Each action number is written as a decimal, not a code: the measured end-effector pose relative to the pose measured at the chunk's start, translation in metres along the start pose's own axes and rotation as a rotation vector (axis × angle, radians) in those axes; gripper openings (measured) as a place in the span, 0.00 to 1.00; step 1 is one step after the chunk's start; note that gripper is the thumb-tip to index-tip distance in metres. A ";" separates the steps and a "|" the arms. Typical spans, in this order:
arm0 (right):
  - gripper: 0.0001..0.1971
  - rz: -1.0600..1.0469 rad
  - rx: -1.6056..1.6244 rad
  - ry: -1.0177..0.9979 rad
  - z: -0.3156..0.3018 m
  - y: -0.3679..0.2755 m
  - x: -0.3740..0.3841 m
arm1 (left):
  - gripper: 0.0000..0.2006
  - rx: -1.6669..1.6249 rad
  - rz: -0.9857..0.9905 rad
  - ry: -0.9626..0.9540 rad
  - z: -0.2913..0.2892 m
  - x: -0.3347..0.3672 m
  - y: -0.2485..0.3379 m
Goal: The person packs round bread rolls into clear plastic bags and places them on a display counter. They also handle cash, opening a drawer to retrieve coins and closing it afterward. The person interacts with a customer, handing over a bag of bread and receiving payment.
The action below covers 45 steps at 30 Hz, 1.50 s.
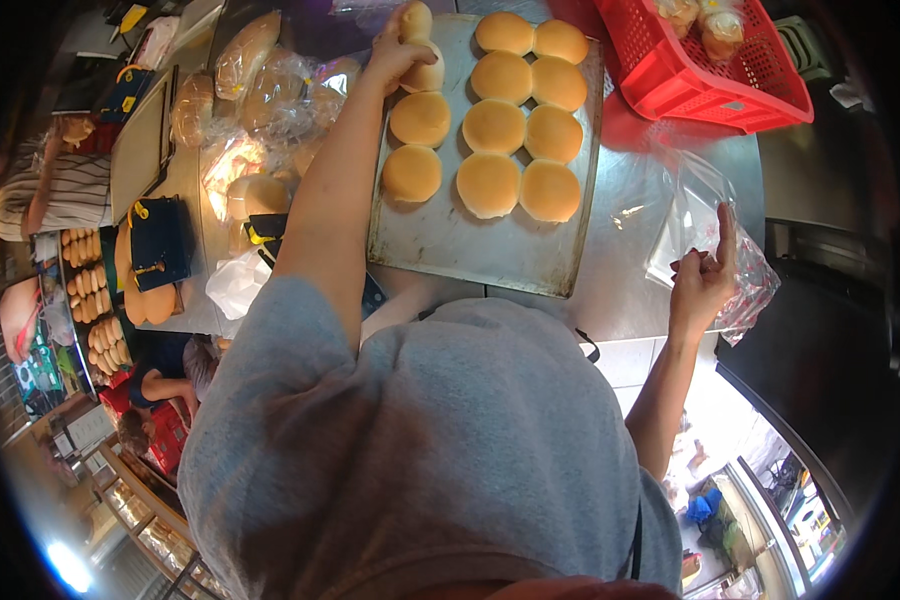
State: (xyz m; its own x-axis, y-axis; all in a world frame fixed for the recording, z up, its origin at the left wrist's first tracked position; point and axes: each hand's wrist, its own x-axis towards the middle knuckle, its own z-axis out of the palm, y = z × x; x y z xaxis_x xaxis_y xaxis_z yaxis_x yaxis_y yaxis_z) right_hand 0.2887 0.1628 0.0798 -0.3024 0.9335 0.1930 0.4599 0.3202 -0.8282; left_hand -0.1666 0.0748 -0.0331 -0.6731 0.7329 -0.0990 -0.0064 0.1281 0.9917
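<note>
Fingers of the left hand (395,52) closed around a bun (416,22) lifted on edge, its long axis running up and away, above the metal tray's (470,245) far left corner. Beside it sat rows of round buns (494,127). Right hand (703,280) pinched a clear plastic bag (692,215), forefinger raised, near the red crate (710,70).
</note>
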 end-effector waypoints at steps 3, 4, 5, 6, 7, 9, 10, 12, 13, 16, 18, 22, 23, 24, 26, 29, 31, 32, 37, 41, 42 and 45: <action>0.33 0.033 -0.007 -0.041 0.002 -0.010 -0.005 | 0.46 -0.355 0.195 0.142 -0.007 -0.016 -0.023; 0.33 -0.045 -0.085 -0.033 0.003 -0.011 -0.005 | 0.42 -0.527 0.205 0.194 -0.007 -0.021 -0.022; 0.33 -0.122 -0.166 -0.025 0.004 -0.010 -0.003 | 0.39 -0.700 0.210 0.245 -0.006 -0.030 -0.020; 0.33 -0.236 -0.277 -0.025 0.007 -0.010 0.000 | 0.37 -0.872 0.210 0.296 -0.007 -0.037 -0.018; 0.32 -0.356 -0.382 -0.016 0.009 -0.009 0.005 | 0.35 -0.950 0.283 0.228 -0.013 -0.044 -0.014; 0.30 -0.407 -0.544 -0.028 0.018 -0.016 0.011 | 0.32 -1.085 0.399 0.038 -0.016 -0.053 0.000; 0.29 -0.428 -0.583 -0.051 0.025 -0.017 0.017 | 0.31 -1.184 0.324 -0.142 -0.011 -0.066 0.018; 0.28 -0.381 -0.672 -0.074 0.036 -0.016 0.024 | 0.32 -1.363 0.138 -0.535 0.006 -0.090 0.051; 0.28 -0.365 -0.701 -0.094 0.042 -0.018 0.027 | 0.35 -1.312 0.065 -0.668 0.014 -0.102 0.060; 0.27 -0.360 -0.737 -0.107 0.060 -0.032 0.026 | 0.26 -1.080 -0.176 -0.614 0.068 -0.156 0.081; 0.27 -0.459 -0.658 -0.122 0.066 -0.033 0.021 | 0.23 -1.040 -0.368 -0.695 0.109 -0.182 0.106; 0.31 -0.505 -0.511 -0.341 0.067 -0.059 -0.030 | 0.22 -0.745 -0.578 -0.712 0.148 -0.179 0.072; 0.31 -0.467 -0.472 -0.378 0.062 -0.058 -0.035 | 0.22 -0.844 -0.579 -0.721 0.152 -0.183 0.068; 0.32 -0.428 -0.432 -0.414 0.058 -0.055 -0.038 | 0.23 -0.942 -0.580 -0.730 0.155 -0.189 0.064; 0.32 -0.420 -0.366 -0.303 0.046 -0.037 -0.031 | 0.24 -0.939 -0.495 -0.773 0.163 -0.196 0.056; 0.33 -0.427 -0.398 -0.273 0.037 -0.034 -0.036 | 0.26 -0.761 -0.368 -0.854 0.188 -0.205 0.046; 0.32 -0.442 -0.467 -0.264 0.032 -0.037 -0.041 | 0.27 -0.748 -0.369 -0.882 0.201 -0.199 0.052; 0.32 -0.456 -0.478 -0.252 0.030 -0.036 -0.039 | 0.27 -0.737 -0.365 -0.883 0.205 -0.196 0.052; 0.27 -0.372 -0.490 -0.400 0.051 -0.030 -0.047 | 0.10 -0.377 -0.012 -0.277 0.241 -0.183 0.008; 0.28 -0.449 -0.465 -0.245 0.054 0.006 -0.024 | 0.07 0.303 0.248 -0.084 0.198 -0.191 0.018; 0.27 -0.401 -0.381 -0.216 0.050 0.019 -0.017 | 0.08 0.287 0.260 -0.027 0.183 -0.192 0.019; 0.23 -0.294 -0.349 -0.258 0.032 0.031 -0.008 | 0.18 0.757 0.552 0.374 0.104 -0.168 0.011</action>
State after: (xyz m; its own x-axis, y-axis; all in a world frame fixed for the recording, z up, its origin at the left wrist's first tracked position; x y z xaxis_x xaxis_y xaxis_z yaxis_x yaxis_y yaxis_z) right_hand 0.2785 0.1595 0.0358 -0.6359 0.7402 0.2182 0.5626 0.6383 -0.5254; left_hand 0.0234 0.0227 -0.0145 -0.6293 0.5779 0.5195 0.7604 0.3200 0.5651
